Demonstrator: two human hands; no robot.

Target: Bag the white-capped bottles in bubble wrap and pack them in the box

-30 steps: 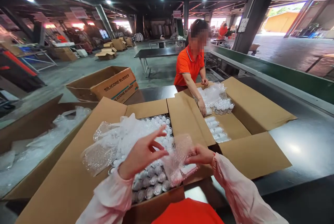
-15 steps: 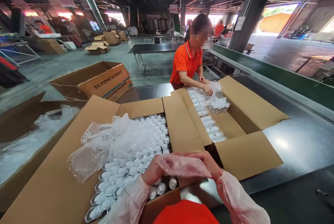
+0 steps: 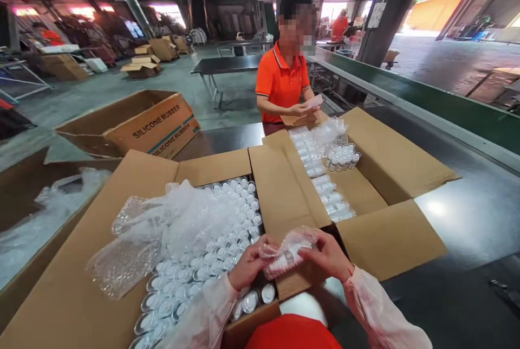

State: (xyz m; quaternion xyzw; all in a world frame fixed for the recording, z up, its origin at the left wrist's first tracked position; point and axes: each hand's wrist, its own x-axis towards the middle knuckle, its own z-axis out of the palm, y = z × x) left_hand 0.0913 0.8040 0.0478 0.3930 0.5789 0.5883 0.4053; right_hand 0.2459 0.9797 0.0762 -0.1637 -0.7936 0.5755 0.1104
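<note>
Between my hands is a clear bubble wrap bag point(image 3: 289, 254) with what look like small capped containers inside. My left hand point(image 3: 251, 265) pinches its left end, and my right hand point(image 3: 330, 256) grips the right end with the thumb on top. Below and to the left stands an open cardboard box point(image 3: 282, 189) filled with rows of small clear containers point(image 3: 203, 259) with white tops. A heap of loose bubble wrap bags point(image 3: 179, 216) lies over those containers. The bag is above the box's right front corner.
A second open box point(image 3: 390, 232) on the right holds wrapped packs point(image 3: 335, 200) and a cluster of unwrapped containers point(image 3: 342, 157). Behind it a co-worker point(image 3: 284, 81) holds a bag. To the left are a SILICONE RUBBER carton point(image 3: 152, 129) and a box with plastic bags point(image 3: 52, 213).
My hands have turned the bag so that the containers inside show, and my left thumb and fingers now pinch its end. The co-worker's hands have risen from the box, now holding a bag.
</note>
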